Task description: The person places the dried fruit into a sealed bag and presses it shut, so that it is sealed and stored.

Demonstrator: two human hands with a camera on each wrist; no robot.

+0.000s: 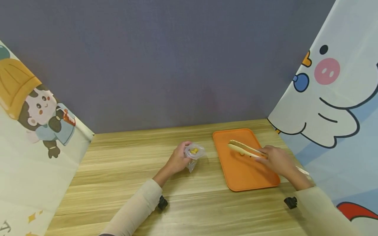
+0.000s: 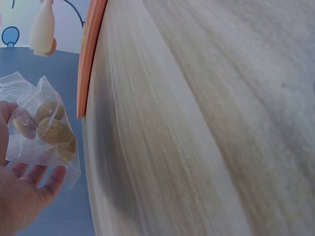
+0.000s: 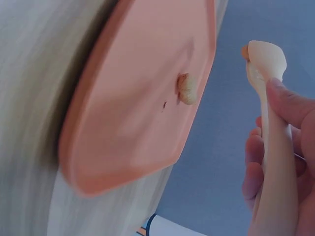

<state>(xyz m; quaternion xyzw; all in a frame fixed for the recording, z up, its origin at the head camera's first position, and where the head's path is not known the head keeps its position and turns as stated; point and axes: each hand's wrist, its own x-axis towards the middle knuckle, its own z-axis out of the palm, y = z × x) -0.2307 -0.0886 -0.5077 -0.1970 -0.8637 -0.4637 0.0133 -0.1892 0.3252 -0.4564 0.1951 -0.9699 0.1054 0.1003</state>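
Note:
My left hand (image 1: 179,157) holds a clear plastic bag (image 1: 192,164) upright by its upper part, its mouth spread round. Several tan, lumpy, nut-like pieces (image 2: 55,132) lie inside the bag, seen through its side in the left wrist view. To the right, my right hand (image 1: 279,160) grips cream-coloured tongs (image 1: 243,149) over the orange tray (image 1: 245,177). The tongs' tips come close together around a small tan piece (image 3: 244,52), mostly hidden by them in the right wrist view. Another tan, peanut-like piece (image 3: 187,89) lies on the tray, with a dark crumb beside it.
The wooden table (image 1: 124,157) meets a grey wall panel (image 1: 177,65) at the back. Cartoon-printed panels stand at the left (image 1: 59,177) and right (image 1: 342,157). Small black objects show below each wrist in the head view.

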